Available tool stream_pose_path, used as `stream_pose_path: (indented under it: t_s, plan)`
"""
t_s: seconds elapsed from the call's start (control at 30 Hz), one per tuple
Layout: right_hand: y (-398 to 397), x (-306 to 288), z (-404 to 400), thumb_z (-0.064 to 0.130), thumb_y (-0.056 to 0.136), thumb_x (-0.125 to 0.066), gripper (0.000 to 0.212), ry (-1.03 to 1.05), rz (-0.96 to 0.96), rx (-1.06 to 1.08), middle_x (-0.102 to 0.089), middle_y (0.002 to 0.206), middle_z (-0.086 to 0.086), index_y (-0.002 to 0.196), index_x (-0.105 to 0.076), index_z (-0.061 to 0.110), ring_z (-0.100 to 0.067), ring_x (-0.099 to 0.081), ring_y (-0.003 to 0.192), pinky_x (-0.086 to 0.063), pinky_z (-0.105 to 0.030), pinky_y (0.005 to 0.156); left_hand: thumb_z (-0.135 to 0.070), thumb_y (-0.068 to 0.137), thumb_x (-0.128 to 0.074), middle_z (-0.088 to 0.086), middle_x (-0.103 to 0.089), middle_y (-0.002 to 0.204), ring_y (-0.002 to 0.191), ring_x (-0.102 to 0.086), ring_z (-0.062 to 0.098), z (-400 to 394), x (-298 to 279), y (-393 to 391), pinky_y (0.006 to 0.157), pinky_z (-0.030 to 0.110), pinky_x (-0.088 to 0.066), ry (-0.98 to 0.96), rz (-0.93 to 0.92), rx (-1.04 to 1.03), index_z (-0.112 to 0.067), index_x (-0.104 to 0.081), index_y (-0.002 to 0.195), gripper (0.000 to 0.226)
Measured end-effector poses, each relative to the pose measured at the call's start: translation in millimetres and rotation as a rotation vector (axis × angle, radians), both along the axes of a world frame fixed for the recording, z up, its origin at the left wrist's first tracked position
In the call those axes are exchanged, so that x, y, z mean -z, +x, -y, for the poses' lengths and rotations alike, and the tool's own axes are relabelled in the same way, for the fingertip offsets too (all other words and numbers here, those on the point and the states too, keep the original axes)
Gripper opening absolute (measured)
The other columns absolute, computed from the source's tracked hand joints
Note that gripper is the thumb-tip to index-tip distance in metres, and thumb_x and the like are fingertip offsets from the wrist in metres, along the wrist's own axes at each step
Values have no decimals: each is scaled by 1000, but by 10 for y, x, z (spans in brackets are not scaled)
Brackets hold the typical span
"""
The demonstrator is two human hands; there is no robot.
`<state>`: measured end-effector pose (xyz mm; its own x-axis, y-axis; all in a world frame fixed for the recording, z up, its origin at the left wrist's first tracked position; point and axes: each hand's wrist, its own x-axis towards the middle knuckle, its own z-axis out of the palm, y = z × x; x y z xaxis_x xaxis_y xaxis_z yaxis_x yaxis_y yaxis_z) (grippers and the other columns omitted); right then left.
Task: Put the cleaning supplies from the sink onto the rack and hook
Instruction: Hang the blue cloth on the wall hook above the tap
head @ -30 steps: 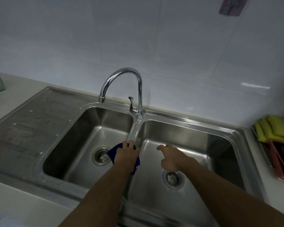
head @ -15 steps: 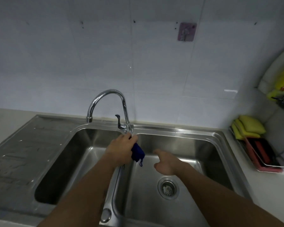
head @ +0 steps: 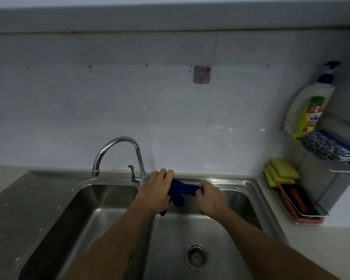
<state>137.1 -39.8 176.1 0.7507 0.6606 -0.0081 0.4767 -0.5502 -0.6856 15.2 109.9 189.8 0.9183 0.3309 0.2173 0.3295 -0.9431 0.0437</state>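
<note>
Left hand (head: 155, 191) and right hand (head: 209, 196) both clamped on blue cloth (head: 181, 189), stretched between them over right sink basin (head: 249, 201), near back edge.

2 hands (head: 156, 190), 1 blue cloth (head: 181, 188), 2 sink basins (head: 101, 215) (steel), 1 hook (head: 202, 74)

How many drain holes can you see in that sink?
1. The drain sits in the floor of the right basin, below the hands. The left basin shows none here; its floor is partly hidden by the left arm and the picture's edge.
</note>
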Motion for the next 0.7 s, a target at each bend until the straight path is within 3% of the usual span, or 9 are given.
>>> stream_pose_path:
  t_s: [0.07,0.13,0.3,0.4,0.47,0.57,0.7]
  plan:
    - [72,-93,11,20,92,-44,13,113,-58,45,-66,79,-6,81,-50,20,-18,-63,65,-51,-31,56,-25,73,-68,1,-48,113,101,-48,23,-7,1,49,84,39,-50,10,-5,-20,-23,-33,119,58]
    - [122,-212,20,18,92,-42,11,185,-81,58,-67,79,-10,86,-51,17,-24,-67,68,-54,-35,58,-38,77,-66,1,-52,113,100,-50,24,-16,-2,104,86,41,-49,19,-28,-22,-26,-34,123,58]
    - [254,-551,-4,5,92,-46,14,270,0,28,-65,79,-7,92,-58,10,-12,-59,62,-40,-11,45,-61,79,-55,0,-58,102,91,-55,22,16,-3,225,80,41,-49,8,-66,-1,-23,-50,108,47]
    - [328,-685,-9,3,91,-50,15,268,83,-9,-67,77,-5,90,-63,10,-11,-63,65,-46,-11,51,-69,67,-62,-3,-56,82,70,-53,17,142,-71,258,66,33,-49,-169,-89,15,-23,-51,85,51]
    - [362,-745,-14,4,91,-52,15,265,151,-32,-69,79,-6,89,-65,12,-13,-67,69,-55,-20,60,-74,60,-62,-3,-58,72,61,-55,17,227,-124,296,61,34,-50,-304,-100,27,-22,-49,74,56]
    - [414,-809,-22,4,91,-54,16,277,232,-26,-70,81,-5,87,-67,13,-15,-68,70,-59,-30,68,-76,62,-57,-3,-60,69,63,-59,19,271,-179,373,66,38,-52,-429,-79,35,-22,-51,70,55]
    - [456,-884,-10,4,91,-56,14,308,320,-40,-67,80,-3,90,-67,13,-16,-67,69,-59,-34,69,-75,68,-56,-3,-64,75,67,-61,15,264,-309,441,67,33,-50,-601,-69,-2,-23,-57,73,52]
